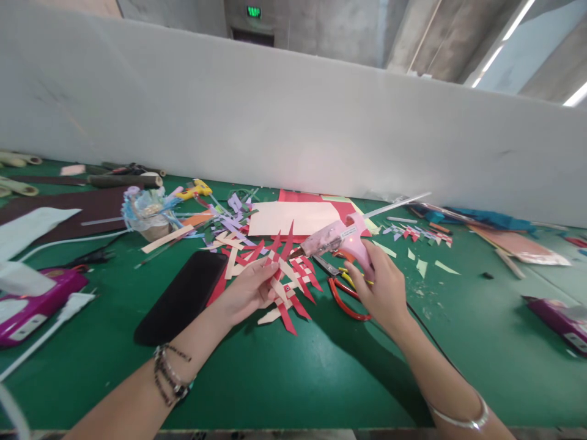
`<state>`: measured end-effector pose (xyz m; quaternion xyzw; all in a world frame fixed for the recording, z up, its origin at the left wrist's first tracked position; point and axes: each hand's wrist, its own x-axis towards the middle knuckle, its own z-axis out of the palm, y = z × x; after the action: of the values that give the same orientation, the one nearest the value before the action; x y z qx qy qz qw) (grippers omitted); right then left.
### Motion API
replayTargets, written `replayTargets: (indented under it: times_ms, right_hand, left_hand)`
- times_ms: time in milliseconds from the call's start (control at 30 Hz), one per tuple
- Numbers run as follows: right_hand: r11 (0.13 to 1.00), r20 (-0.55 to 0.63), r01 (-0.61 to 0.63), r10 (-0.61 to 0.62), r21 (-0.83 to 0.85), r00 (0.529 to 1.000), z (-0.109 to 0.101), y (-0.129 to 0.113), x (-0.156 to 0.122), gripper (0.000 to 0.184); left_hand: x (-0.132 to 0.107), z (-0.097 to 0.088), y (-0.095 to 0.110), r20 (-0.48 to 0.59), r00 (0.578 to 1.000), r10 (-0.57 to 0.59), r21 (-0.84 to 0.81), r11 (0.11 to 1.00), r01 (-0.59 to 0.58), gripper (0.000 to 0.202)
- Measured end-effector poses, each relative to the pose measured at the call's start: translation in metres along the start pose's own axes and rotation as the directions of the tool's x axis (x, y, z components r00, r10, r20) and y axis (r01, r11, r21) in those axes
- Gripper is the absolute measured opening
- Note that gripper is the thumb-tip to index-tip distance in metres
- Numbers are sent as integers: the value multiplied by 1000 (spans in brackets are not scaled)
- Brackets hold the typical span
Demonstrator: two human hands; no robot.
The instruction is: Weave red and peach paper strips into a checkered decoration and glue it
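My left hand (251, 288) is closed, pinching a woven piece of red and cream paper strips (288, 292) whose pointed ends stick out on all sides. My right hand (383, 287) is wrapped round the handle of a pink glue gun (337, 238), with a clear glue stick (398, 205) poking out of its back. The gun's nozzle points left, close to the strips; whether it touches them I cannot tell. Red-handled scissors (345, 300) lie on the table below the gun. A black phone (182, 297) rests left of my left hand.
Red and cream paper sheets (293, 219) lie behind my hands. Loose paper strips, a wrapped bundle (151, 211) and a yellow glue gun (196, 189) are at the left. Purple power strips (46, 302) sit at both sides. A white partition (293, 122) stands along the back.
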<state>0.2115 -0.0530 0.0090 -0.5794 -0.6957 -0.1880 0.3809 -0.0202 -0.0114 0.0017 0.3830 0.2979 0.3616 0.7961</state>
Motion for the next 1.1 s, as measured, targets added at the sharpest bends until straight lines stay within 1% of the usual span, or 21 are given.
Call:
replayTargets:
  times_ms: [200, 400, 667, 967, 1100]
  right_hand:
    - [1000, 9, 8, -8, 14, 1000, -1, 0, 0, 37]
    - [999, 2, 29, -29, 20, 1000, -4, -1, 1, 37]
    - [999, -5, 36, -35, 37, 999, -5, -1, 0, 38]
    - [999, 10, 24, -25, 45, 1000, -4, -1, 0, 39]
    - [997, 13, 41, -42, 60, 999, -4, -1, 0, 39]
  left_hand:
    - [1, 1, 1, -22, 998, 52, -56, 997, -54, 36]
    - [4, -4, -1, -66, 994, 89, -67, 993, -93, 27]
    - [5, -3, 0, -109, 990, 90, -66, 993, -98, 35]
    - [8, -7, -1, -100, 988, 121, -43, 991, -126, 31]
    - [7, -8, 0, -79, 988, 136, -42, 989, -140, 28]
